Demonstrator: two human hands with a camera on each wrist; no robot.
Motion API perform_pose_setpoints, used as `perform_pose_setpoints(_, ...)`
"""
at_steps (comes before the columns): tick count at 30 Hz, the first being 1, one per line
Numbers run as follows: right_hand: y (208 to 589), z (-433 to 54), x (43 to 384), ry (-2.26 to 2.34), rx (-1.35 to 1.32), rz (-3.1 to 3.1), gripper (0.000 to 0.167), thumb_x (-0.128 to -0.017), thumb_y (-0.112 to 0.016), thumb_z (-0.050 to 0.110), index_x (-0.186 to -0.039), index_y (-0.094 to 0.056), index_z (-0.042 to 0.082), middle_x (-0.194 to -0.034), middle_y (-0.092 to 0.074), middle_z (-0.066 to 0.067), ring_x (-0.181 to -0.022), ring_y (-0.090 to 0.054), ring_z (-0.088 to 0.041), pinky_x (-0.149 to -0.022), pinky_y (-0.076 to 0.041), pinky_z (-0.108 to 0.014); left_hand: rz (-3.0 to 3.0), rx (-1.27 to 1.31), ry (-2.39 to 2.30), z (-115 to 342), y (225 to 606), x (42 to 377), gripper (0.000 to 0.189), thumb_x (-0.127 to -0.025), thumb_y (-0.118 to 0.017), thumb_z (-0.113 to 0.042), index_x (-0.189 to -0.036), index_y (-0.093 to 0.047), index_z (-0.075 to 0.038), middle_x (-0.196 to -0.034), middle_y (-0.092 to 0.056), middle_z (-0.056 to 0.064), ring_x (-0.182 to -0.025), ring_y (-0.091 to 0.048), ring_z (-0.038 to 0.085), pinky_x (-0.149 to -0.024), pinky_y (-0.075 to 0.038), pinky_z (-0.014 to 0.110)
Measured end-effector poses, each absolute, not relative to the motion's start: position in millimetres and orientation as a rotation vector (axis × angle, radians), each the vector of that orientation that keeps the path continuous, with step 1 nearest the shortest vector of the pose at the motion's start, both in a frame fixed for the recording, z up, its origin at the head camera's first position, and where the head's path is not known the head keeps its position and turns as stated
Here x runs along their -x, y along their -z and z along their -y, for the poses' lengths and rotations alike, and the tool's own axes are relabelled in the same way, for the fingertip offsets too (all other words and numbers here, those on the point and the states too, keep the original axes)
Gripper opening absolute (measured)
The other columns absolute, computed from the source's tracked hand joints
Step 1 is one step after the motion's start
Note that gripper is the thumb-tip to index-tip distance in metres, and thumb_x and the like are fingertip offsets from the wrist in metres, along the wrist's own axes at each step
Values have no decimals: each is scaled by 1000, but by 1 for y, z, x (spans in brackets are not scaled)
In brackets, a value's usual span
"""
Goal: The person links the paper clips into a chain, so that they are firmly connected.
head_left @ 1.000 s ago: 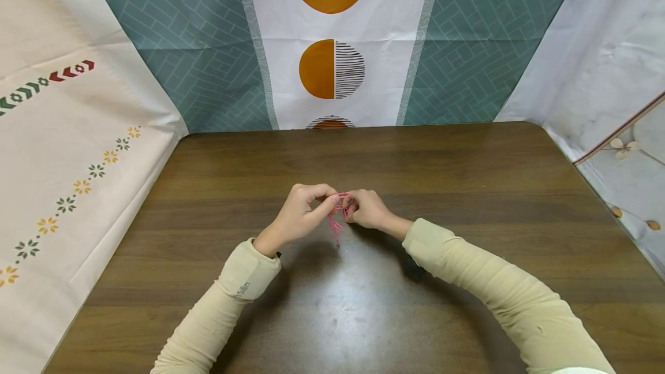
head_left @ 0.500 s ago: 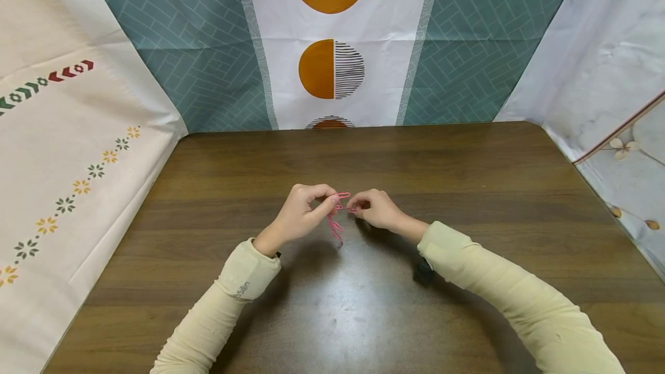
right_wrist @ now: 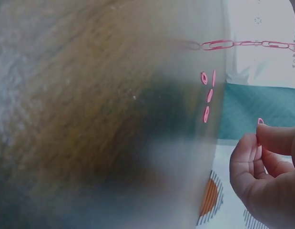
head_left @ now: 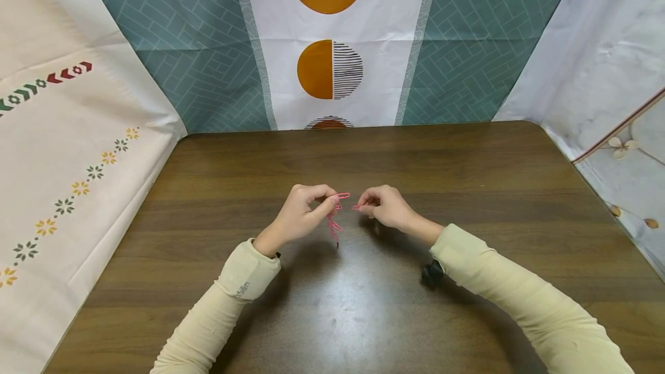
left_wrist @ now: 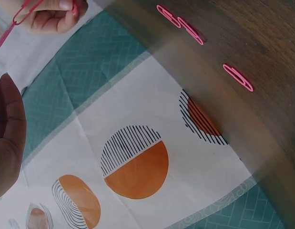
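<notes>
Two hands face each other, both with fingers curled: the left hand (head_left: pixel 306 212) pinches a chain of pink paper clips (right_wrist: pixel 220 45), whose lower end seems to dangle above the brown table (head_left: pixel 467 189); the right hand (head_left: pixel 387 206) pinches a single clip (head_left: pixel 356 208) near it. Loose clips (left_wrist: pixel 238 77) lie on the wood.
</notes>
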State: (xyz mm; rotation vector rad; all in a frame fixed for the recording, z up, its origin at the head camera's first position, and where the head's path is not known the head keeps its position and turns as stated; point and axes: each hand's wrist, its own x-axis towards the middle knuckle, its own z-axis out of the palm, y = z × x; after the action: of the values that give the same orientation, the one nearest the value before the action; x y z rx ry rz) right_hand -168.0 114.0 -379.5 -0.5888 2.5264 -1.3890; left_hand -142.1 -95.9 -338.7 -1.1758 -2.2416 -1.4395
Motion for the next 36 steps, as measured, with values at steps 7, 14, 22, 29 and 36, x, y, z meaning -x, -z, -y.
perform_pose_setpoints(7, 376, -121, 164, 1463, 612, -2483, 9, -85, -63, 8, -83, -62, -1, -73, -63, -17, -56, -55, -19, -53, -50, -35, 2255, 1169, 1434, 95, 339, 142, 15, -83, -55, 5, -71, -60, -3, -58, -58, 4, -56, -57, 12, -58, -47, 26)
perform_pose_setpoints(14, 368, -125, 159, 1539, 594, -2442, 8, -85, -61, 0, -90, -65, -4, -79, -64, -21, -61, -59, -18, -60, -53, -36, 2264, 1170, 1449, 94, 340, 142, 15, -83, -56, 7, -72, -60, -2, -58, -56, 4, -55, -56, 16, -56, -46, 26)
perform_pose_setpoints(22, 359, -127, 154, 1604, 541, -2409, 6, -82, -61, -6, -88, -63, -8, -75, -65, -19, -64, -64, -30, -62, -52, -43, 2250, 1191, 1464, 94, 342, 143, 15, -84, -55, 3, -72, -60, -4, -59, -56, -1, -55, -54, 9, -54, -45, 24)
perform_pose_setpoints(29, 351, -127, 149, 1595, 594, -2479, 4, -80, -65, -3, -83, -65, -6, -72, -65, -13, -63, -63, -30, -59, -53, -40, 2251, 1208, 1474, 93, 341, 143, 15, -84, -55, 3, -73, -60, -3, -60, -57, 1, -54, -53, 11, -52, -44, 23)
perform_pose_setpoints(36, 339, -127, 142, 1631, 634, -2564, 3, -79, -68, 0, -81, -68, -1, -69, -65, -9, -60, -60, -29, -55, -51, -30, 2249, 1218, 1489, 91, 342, 144, 15, -85, -56, 3, -71, -60, -2, -59, -55, 0, -53, -50, 8, -53, -45, 23)
